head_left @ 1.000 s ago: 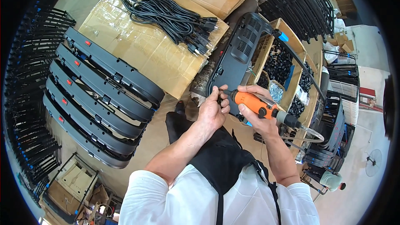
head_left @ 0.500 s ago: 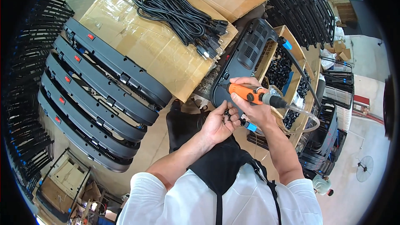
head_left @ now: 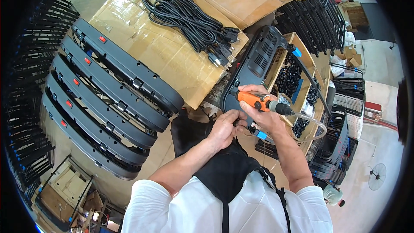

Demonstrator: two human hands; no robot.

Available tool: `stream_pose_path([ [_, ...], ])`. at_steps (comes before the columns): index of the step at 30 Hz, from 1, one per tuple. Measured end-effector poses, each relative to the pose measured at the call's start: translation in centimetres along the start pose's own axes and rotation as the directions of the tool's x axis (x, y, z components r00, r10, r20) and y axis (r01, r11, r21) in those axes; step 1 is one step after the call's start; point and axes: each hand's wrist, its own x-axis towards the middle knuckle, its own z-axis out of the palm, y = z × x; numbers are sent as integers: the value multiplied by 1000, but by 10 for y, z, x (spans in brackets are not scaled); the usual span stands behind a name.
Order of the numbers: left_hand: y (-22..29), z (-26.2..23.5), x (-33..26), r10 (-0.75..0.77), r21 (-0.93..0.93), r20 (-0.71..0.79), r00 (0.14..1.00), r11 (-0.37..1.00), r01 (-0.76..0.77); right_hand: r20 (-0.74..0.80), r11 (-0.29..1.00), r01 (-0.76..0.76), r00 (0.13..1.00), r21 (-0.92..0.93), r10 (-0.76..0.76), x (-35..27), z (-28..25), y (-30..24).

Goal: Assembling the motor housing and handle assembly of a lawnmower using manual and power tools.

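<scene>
My right hand [head_left: 264, 111] grips an orange pneumatic screwdriver [head_left: 253, 99], its clear hose trailing off to the right. The tool's tip points left, above the near end of a black plastic housing [head_left: 248, 75] with vent slots. Just below that end, my left hand [head_left: 226, 128] is closed, its fingertips pinched together close to my right hand. Small dark pieces show between its fingers; their kind is hard to tell.
At left, several long black housings [head_left: 125, 75] with red switches stand in a row. Black power cords [head_left: 185, 17] lie on a cardboard box [head_left: 166, 67]. A wooden tray [head_left: 304, 82] of small black parts sits right of the housing. Black metal frames [head_left: 312, 21] are stacked at far right.
My left hand has turned from palm-up to fingers curled inward, closer to the housing's near end. My right hand still holds the screwdriver, almost in the same place. The view has shifted slightly.
</scene>
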Motion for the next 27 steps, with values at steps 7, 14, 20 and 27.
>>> stream_pose_path([
  [7,17,0,11,10,-36,121,993,999,-6,-167,984,54,986,169,-25,-17,-26,-13],
  [14,24,46,55,19,-30,49,999,999,-18,-279,931,55,959,362,52,-44,-94,-3],
  [20,14,93,104,0,82,13,1000,997,-1,-332,910,36,937,412,113,-46,-151,26],
  [27,7,136,149,-25,378,84,996,926,-9,-368,905,127,929,406,35,-28,-210,80],
])
